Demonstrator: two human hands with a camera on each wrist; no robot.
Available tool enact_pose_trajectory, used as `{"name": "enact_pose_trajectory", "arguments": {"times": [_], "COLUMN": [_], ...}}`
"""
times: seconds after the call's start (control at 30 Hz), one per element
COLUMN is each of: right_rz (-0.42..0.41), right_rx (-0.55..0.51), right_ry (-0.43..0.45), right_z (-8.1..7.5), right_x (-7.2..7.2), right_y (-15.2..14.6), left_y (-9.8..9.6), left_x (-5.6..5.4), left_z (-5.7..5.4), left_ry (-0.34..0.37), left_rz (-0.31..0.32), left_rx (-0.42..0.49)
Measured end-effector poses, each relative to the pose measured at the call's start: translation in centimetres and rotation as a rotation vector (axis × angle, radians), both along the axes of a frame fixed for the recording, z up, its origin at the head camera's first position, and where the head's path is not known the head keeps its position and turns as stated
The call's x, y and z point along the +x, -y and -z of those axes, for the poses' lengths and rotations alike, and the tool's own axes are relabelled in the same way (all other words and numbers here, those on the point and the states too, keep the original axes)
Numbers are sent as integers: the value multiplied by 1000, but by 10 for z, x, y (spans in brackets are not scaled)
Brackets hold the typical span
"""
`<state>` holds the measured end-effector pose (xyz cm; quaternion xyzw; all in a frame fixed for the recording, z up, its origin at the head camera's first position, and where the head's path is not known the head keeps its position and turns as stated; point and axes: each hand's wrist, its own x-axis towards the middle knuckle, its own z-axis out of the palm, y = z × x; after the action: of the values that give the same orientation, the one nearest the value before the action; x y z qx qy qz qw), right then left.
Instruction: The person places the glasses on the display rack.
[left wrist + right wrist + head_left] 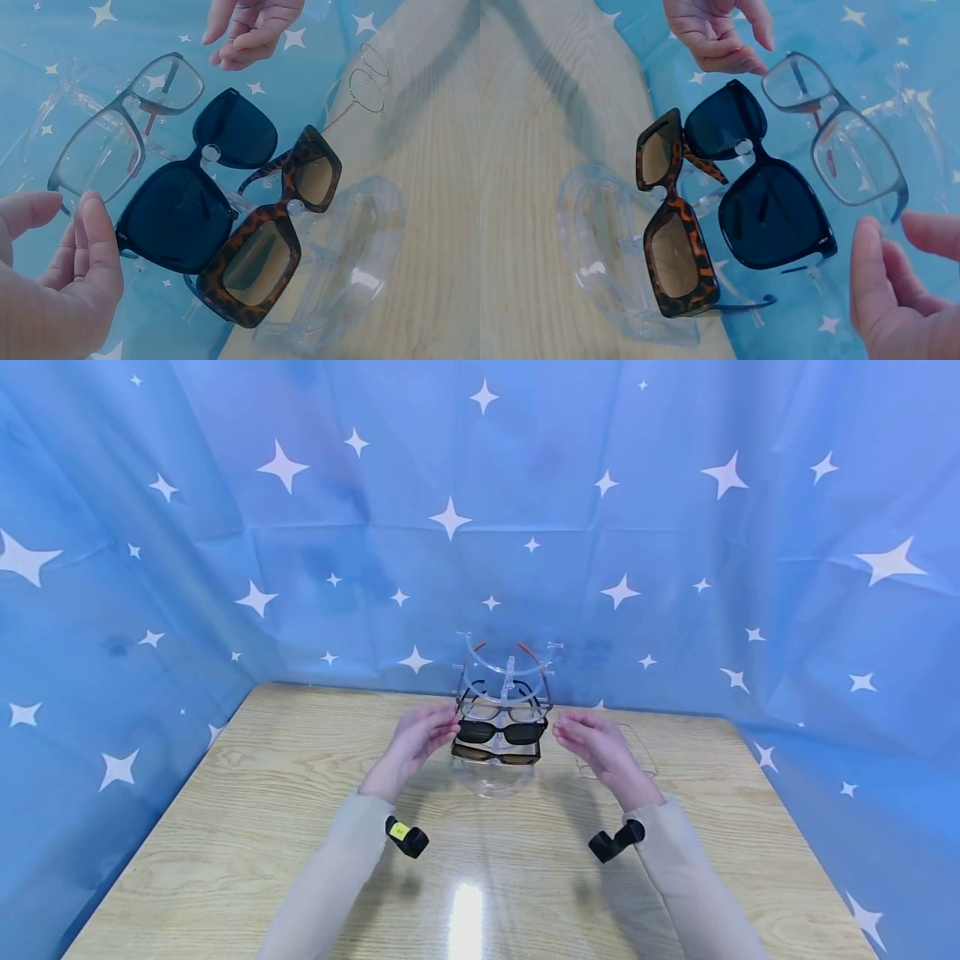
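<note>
A clear display stand (491, 789) bears three pairs of eyewear, one above another. Grey-framed clear glasses (97, 157) are uppermost, with orange-red on their temples. Black sunglasses (776, 217) sit in the middle, and tortoiseshell sunglasses (247, 277) with brown lenses are lowest. At the left side of the stand, my left hand (420, 739) has its thumb and fingertips beside the end of the grey frame, parted; whether they touch it, I cannot tell. My right hand (600, 747) is at the opposite side, thumb and fingers apart near the other hinge, holding nothing.
Thin wire-rimmed glasses (654, 772) lie on the wooden table (225, 827) behind my right hand. A blue curtain (525, 460) with white stars hangs along the table's back and sides. Empty clear arms of the stand (551, 646) rise above the grey glasses.
</note>
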<state>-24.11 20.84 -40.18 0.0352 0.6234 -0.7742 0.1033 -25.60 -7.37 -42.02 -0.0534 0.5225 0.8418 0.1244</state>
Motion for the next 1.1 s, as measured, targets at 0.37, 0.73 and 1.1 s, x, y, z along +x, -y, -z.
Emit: {"name": "enact_pose_trajectory", "arguments": {"times": [0.37, 0.73, 1.1], "right_rz": [-25, -30, -27], "right_rx": [-9, -5, 25], "right_ry": [15, 12, 10], "right_z": [9, 15, 21], "right_x": [19, 33, 46], "right_y": [-4, -10, -17], "left_y": [-6, -17, -33], "left_x": [15, 29, 37], "left_z": [14, 21, 29], "left_ry": [-11, -52, -91], "left_rz": [43, 100, 146], "left_rx": [1, -13, -66]}}
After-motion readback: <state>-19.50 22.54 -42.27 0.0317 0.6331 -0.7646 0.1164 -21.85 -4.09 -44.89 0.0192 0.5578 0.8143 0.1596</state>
